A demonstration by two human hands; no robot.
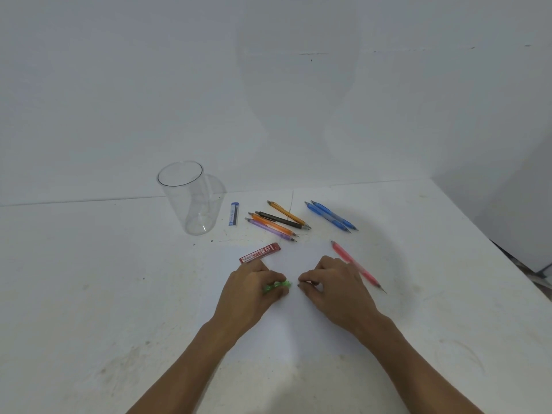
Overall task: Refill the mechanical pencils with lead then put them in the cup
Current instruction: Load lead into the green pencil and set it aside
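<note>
My left hand [257,286] grips a green mechanical pencil [276,286], whose end pokes out toward my right hand [331,283]. My right fingertips pinch something tiny just off the pencil's end; it is too small to identify. A red lead case [260,253] lies just beyond my left hand. A pink pencil [355,264] lies beside my right hand. Further back lie several pencils in orange, black and purple [277,222] and two blue ones [330,216]. A clear plastic cup [186,198] stands upright at the back left, with nothing in it.
A blue-and-white lead case [234,214] lies between the cup and the pencil group. The white table [119,294] meets a white wall at the back. Its right edge [519,273] runs diagonally, with floor beyond.
</note>
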